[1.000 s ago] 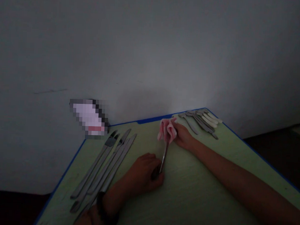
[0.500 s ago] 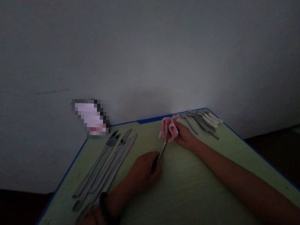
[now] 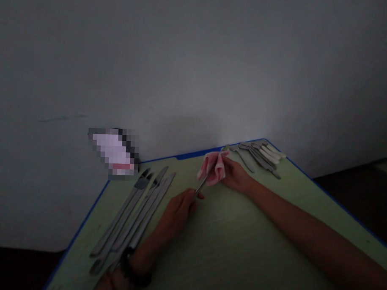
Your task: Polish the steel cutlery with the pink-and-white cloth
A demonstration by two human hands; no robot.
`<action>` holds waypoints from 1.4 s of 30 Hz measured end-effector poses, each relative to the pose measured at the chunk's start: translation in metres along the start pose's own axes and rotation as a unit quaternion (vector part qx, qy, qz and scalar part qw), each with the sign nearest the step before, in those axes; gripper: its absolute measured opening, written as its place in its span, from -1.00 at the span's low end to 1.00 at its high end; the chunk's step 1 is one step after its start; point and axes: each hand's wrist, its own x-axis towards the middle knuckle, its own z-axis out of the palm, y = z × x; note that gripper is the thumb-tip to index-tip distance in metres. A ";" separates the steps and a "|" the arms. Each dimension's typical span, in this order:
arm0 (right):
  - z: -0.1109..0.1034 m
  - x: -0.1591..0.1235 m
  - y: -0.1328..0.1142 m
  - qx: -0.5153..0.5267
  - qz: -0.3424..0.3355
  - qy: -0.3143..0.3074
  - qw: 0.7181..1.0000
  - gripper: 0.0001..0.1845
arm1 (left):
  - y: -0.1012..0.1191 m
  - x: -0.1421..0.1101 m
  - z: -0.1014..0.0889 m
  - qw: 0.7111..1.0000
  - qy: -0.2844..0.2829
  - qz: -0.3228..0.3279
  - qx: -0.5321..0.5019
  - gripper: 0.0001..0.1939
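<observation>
My left hand (image 3: 178, 210) is closed around the lower end of a thin metal piece of cutlery (image 3: 203, 184), tilted up to the right. Its other end is hidden in a pink and white cloth (image 3: 211, 167), so I cannot tell what kind it is. My right hand (image 3: 235, 174) grips that cloth from the right, folded around the metal. Left of my left hand, several table knives (image 3: 143, 215) lie roughly side by side, partly behind my wrist. Beyond my right hand is a pile of cutlery (image 3: 259, 158), some pieces with white handles.
The light green table (image 3: 241, 244) has a blue edge and stands against a grey wall (image 3: 196, 69). At its far left corner a blurred-out, lit phone-like object (image 3: 112, 152) leans on the wall.
My left hand has shifted left and slightly up, and the metal piece now slants more. The cloth has moved a little left with my right hand still holding it.
</observation>
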 end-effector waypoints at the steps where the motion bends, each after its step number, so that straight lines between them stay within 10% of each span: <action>1: 0.000 0.000 0.000 -0.002 -0.003 0.001 1.000 -0.80 | 0.000 0.000 0.000 1.000 0.003 0.002 0.001 -0.57; 23: 0.004 -0.005 0.008 -0.101 0.001 -0.064 0.993 -0.81 | 0.001 0.003 0.006 0.990 0.024 0.006 0.139 -0.70; 29: 0.007 0.001 0.009 -0.034 -0.049 0.020 0.998 -0.87 | 0.004 0.001 0.011 0.968 -0.016 0.003 0.252 -0.69; 35: 0.007 0.007 0.002 0.055 -0.057 0.097 0.992 -0.83 | 0.005 -0.003 0.008 0.988 0.017 0.024 0.152 -0.58; 42: 0.005 0.004 0.001 0.000 -0.018 0.016 1.000 -0.79 | 0.002 0.001 0.004 0.995 0.082 -0.001 0.048 -0.55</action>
